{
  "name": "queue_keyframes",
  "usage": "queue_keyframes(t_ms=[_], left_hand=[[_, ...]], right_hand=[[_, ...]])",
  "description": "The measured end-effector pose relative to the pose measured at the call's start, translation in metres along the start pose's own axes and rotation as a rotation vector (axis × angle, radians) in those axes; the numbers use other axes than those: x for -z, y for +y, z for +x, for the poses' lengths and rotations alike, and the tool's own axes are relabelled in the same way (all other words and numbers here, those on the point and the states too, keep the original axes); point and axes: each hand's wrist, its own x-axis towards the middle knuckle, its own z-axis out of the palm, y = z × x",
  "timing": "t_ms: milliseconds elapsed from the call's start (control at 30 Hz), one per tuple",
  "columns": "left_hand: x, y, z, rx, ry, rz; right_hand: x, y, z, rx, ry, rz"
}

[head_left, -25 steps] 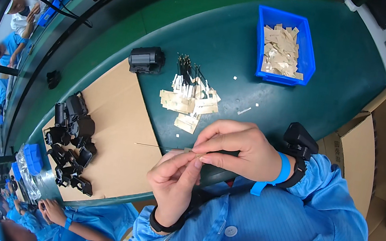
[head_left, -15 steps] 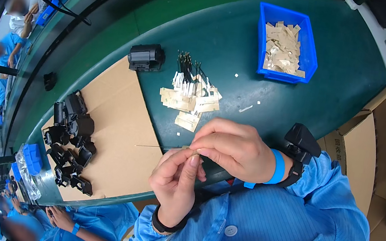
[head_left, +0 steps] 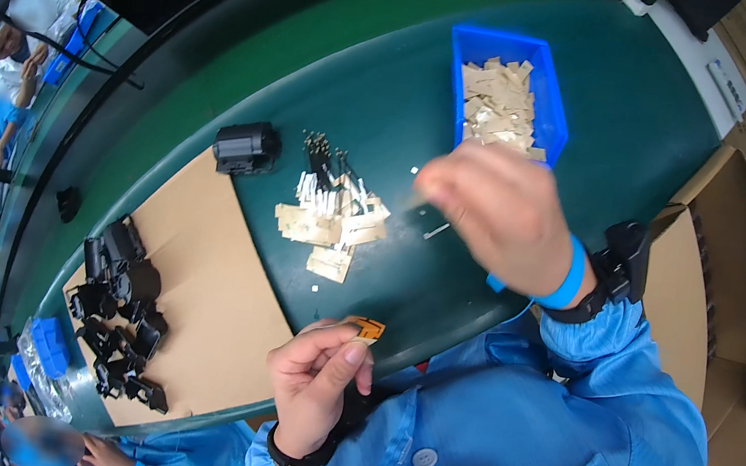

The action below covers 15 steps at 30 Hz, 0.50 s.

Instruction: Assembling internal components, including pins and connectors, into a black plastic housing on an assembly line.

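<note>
Pinched between the thumb and fingers of my left hand is a small flat orange piece with dark lines. It is held just above the table's near edge. My right hand is raised over the table, in front of the blue bin. Motion smears its fingers, so whether it holds anything cannot be made out. To the left of that hand lies a pile of beige strips, with thin black leads and white ends bunched on top.
Several beige strips fill the bin. Black moulded parts stand on a cardboard sheet at left, and a black housing sits by its far corner. Open cardboard boxes are at right. Co-workers in blue sit at far left.
My right hand has left my left hand and moved up and right toward the bin. The orange piece now shows in my left hand. The whole view has shifted slightly.
</note>
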Motion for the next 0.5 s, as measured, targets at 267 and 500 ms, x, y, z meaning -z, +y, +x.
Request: queue_keyframes(t_ms=[267, 500], left_hand=[[-0.005, -0.002, 0.009, -0.017, -0.016, -0.004], [0.001, -0.002, 0.007, -0.205, 0.115, 0.131]], right_hand=[[0.042, 0.069, -0.006, -0.249, 0.140, -0.567], [0.024, 0.050, 0.007, -0.175, 0.251, -0.479]])
